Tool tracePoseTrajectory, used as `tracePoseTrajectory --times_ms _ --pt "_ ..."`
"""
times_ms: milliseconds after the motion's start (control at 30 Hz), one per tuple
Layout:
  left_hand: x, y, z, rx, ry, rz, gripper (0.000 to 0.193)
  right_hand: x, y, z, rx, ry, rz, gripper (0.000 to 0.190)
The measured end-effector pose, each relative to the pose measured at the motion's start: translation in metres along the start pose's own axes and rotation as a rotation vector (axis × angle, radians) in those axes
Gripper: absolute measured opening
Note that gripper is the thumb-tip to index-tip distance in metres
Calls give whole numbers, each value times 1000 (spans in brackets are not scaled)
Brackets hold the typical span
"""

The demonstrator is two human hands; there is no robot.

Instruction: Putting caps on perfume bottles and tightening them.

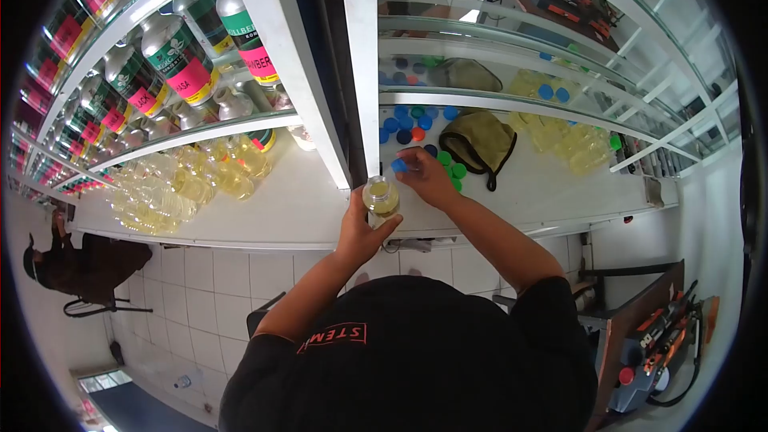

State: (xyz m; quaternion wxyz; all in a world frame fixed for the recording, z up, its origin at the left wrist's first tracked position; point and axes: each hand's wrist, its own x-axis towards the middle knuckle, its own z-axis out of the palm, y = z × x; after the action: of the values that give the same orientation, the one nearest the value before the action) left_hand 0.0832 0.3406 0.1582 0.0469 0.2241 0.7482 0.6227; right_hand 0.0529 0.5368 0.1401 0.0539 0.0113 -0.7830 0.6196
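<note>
My left hand (363, 225) is wrapped around a clear plastic bottle (384, 207) of yellowish liquid, its uncapped mouth facing up at me. Just right of that mouth, my right hand (429, 177) pinches a blue screw cap (399, 165) between thumb and fingers. The cap and the bottle are apart. Behind the right hand, loose blue caps (391, 125) lie on the white shelf, with an orange cap (417, 134) among them. Several green caps (458, 170) sit beside the right wrist, next to an olive cloth pouch (480, 138) with dark trim.
A white upright post (360, 66) stands beyond the bottle. Filled bottles cluster on the left (159, 192) and right (576, 141) of the shelf. Glass shelves (198, 141) above hold labelled metal bottles (177, 60). Another person (78, 267) sits at far left; a toolbox (642, 366) stands at right.
</note>
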Motion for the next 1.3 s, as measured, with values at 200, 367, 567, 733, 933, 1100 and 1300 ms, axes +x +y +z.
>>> tracePoseTrajectory --times_ms 200,367,567,733,933,1100,1300 --pt "15 -14 19 21 -52 2 61 -7 -30 -26 394 19 -61 39" --pt "24 -19 28 2 -95 51 62 -29 -82 -31 357 -27 -223 38" --pt "28 -15 34 12 -131 31 62 -36 -94 -33 -47 -32 -330 31" --pt "30 -11 35 72 -150 77 63 -37 -83 -32 5 -24 -320 26" --pt "28 -13 35 81 -185 9 65 -40 -72 -23 221 1 -322 22" --pt "34 -1 31 -29 -169 196 65 -40 -73 -20 238 5 -318 21" --pt "53 8 30 -188 -178 310 52 -37 -71 -22 188 -20 -374 23"
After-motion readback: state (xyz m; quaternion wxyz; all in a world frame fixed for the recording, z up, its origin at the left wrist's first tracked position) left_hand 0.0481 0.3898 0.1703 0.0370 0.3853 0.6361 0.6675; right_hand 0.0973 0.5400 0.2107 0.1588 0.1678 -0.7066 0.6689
